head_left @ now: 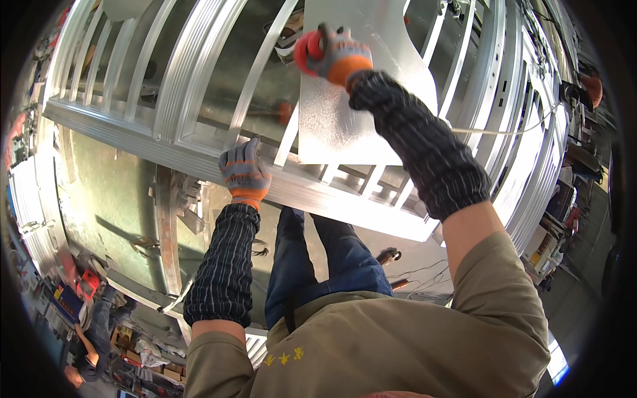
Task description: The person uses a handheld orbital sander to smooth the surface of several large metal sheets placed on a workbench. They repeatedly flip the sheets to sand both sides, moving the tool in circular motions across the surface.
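Observation:
A large silvery metal frame [119, 134] with ribbed rails and parallel bars spreads out in front of me. My left hand [245, 171], in a grey and orange glove, grips its near rail, with the fingers bent over the top. Across the bars to the right lies a shiny flat metal sheet [338, 129]. Over the sheet's left edge, my right hand [340, 56], gloved alike, is closed round a red rounded object [307, 52]. Motion blur hides what kind of object it is. Whether it touches the sheet cannot be made out.
A pale cord [501, 132] runs over the frame's right side. Below the near rail stands a rusty upright post [167, 225]. Thin wires [424, 282] lie on the floor near my legs. At the lower left another person [93, 345] is among boxes and clutter.

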The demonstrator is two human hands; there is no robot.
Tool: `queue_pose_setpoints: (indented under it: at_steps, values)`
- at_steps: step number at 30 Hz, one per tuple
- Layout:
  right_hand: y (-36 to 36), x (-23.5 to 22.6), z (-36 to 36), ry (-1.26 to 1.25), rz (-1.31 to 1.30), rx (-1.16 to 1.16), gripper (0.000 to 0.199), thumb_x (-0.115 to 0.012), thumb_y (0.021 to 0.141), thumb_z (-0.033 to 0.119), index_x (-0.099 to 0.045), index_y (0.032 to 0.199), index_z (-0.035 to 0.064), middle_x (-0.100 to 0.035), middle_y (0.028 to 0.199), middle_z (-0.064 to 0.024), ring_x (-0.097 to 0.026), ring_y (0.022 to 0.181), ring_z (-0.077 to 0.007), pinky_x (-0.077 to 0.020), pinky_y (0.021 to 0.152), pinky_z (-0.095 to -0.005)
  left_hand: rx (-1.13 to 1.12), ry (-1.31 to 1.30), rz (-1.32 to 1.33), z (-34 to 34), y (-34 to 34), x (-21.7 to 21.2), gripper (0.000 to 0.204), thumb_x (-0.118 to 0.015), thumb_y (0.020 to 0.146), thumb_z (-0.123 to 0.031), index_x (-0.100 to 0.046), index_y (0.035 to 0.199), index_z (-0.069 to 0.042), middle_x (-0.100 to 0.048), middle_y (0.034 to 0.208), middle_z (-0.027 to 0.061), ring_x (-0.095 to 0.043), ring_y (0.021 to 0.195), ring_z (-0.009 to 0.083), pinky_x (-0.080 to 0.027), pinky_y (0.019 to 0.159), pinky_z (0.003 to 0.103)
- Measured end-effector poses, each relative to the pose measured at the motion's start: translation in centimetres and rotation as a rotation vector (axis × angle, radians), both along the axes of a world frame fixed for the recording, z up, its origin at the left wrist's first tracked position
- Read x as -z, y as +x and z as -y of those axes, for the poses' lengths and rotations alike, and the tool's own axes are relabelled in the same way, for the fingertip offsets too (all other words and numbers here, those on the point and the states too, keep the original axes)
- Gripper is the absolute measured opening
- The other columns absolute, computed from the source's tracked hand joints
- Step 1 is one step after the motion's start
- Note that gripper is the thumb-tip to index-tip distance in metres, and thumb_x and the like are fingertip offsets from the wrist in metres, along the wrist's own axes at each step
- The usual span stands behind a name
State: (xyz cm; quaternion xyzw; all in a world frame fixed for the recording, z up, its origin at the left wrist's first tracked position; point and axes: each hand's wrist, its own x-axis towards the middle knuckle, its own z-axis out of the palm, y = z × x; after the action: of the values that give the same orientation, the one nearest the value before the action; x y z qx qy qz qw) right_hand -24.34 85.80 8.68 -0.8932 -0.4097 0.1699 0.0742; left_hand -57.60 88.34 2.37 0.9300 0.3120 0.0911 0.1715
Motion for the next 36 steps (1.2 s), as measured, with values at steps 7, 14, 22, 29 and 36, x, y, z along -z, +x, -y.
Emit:
queue_pose_setpoints:
  at_steps: [7, 14, 22, 29, 36]
  values:
    - [-9.0, -0.4, 8.3, -0.143, -0.200, -0.262, 0.078, -0.078, 0.080, 0.049, -0.046, 0.144, 0.0171, -0.056, 0.129, -0.0260, -0.070, 0.106, -0.0446, -0.0597, 0.085, -0.0509, 0.007, -0.030, -0.034, -0.1, -0.6, 0.3, 0.046, -0.061, 0.084, -0.020, -0.065, 0.128, -0.010, -0.069, 0.119, 0.0077, -0.061, 0.112, 0.0301, -0.039, 0.104, 0.051]
    - [-2.5, -0.5, 19.6, -0.091, -0.099, 0.345, 0.078, -0.084, 0.079, 0.037, -0.046, 0.143, 0.0135, -0.056, 0.124, -0.0258, -0.070, 0.096, -0.0458, -0.0596, 0.084, -0.0496, -0.023, -0.032, -0.046, 0.3, -0.2, -0.1, 0.043, -0.061, 0.086, -0.019, -0.065, 0.128, -0.010, -0.069, 0.118, 0.0089, -0.060, 0.113, 0.0315, -0.037, 0.107, 0.051]
    - [-11.4, -1.4, 15.0, -0.269, -0.235, -0.036, 0.082, -0.084, 0.077, 0.039, -0.046, 0.146, 0.0142, -0.055, 0.127, -0.0267, -0.070, 0.098, -0.0438, -0.0594, 0.085, -0.0510, -0.002, -0.024, -0.080, -0.1, -0.3, 0.2, 0.043, -0.059, 0.088, -0.020, -0.064, 0.129, -0.010, -0.069, 0.116, 0.0142, -0.061, 0.111, 0.0373, -0.040, 0.104, 0.054]
    - [-3.5, -0.9, 25.3, -0.080, -0.112, 0.533, 0.080, -0.085, 0.078, 0.039, -0.047, 0.143, 0.0129, -0.058, 0.126, -0.0247, -0.069, 0.102, -0.0459, -0.0591, 0.086, -0.0503, -0.004, -0.031, -0.044, -0.2, -0.7, 1.0, 0.042, -0.060, 0.087, -0.020, -0.065, 0.128, -0.012, -0.068, 0.115, 0.0127, -0.060, 0.112, 0.0356, -0.039, 0.105, 0.053]
    - [-13.9, -0.6, 16.7, -0.145, -0.250, -0.064, 0.076, -0.086, 0.076, 0.036, -0.049, 0.139, 0.0148, -0.056, 0.124, -0.0272, -0.069, 0.103, -0.0444, -0.0601, 0.086, -0.0529, 0.004, -0.071, 0.040, 0.5, 0.7, -0.1, 0.044, -0.060, 0.089, -0.015, -0.060, 0.132, -0.007, -0.068, 0.121, 0.0163, -0.061, 0.111, 0.0410, -0.043, 0.102, 0.053]
